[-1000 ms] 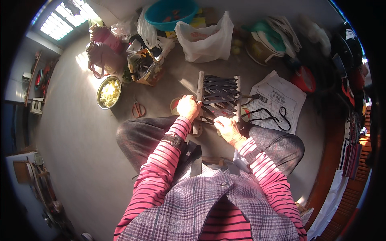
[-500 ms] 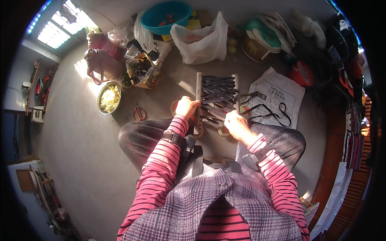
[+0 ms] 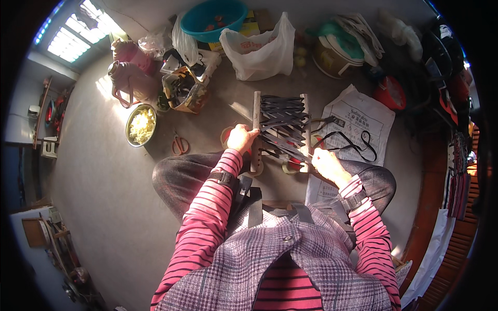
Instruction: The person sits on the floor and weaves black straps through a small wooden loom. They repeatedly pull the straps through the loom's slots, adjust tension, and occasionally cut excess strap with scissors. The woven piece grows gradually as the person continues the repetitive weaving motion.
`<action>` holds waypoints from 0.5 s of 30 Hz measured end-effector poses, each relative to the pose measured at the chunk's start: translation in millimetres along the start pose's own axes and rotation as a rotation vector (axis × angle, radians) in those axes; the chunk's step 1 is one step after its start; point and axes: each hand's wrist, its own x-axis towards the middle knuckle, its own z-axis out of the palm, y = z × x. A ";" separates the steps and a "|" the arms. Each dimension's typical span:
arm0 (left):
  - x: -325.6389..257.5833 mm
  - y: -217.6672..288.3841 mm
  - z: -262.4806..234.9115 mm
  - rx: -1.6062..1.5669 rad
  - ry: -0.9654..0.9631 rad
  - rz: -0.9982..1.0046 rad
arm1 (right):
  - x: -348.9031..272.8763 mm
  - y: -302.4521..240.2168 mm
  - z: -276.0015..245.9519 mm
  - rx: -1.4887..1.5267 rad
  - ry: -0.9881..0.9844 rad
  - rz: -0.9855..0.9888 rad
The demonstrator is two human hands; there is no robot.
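Note:
In front of my crossed legs stands a wooden stool frame with a left rail (image 3: 256, 111) and a right rail (image 3: 305, 116). A dark woven strap (image 3: 281, 108) criss-crosses between them, dense at the far end and looser near me. My left hand (image 3: 241, 139) is closed on the left rail, thumb over its edge. Just outside the right rail's near end, my right hand (image 3: 329, 165) is closed with fingers pinched, apparently on the strap; its fingertips are partly hidden. A loose length of black strap (image 3: 353, 147) curls on the floor to the right.
Scissors (image 3: 180, 144) and a bowl of chopped pale food (image 3: 127, 126) lie left. Beyond stand a box of odds and ends (image 3: 194, 105), a white plastic bag (image 3: 264, 59), a blue basin (image 3: 239, 25) and a lidded bucket (image 3: 332, 66). A printed sack (image 3: 381, 122) lies right.
My right hand has moved right and slightly nearer me, from between the rails to outside the right rail. My left hand stays at the left rail.

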 end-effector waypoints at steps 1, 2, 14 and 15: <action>-2.9 1.3 0.4 0.021 0.005 0.002 | 0.5 -0.2 -0.1 0.066 -0.014 0.041; -6.0 3.0 0.1 0.037 0.010 0.007 | 1.3 -0.7 0.0 0.039 0.005 0.027; -25.9 18.6 -2.1 0.203 0.035 0.110 | 22.6 10.1 -8.5 0.331 0.236 0.107; -26.1 18.2 -1.8 0.197 0.036 0.111 | 26.1 12.3 -8.9 0.364 0.233 0.106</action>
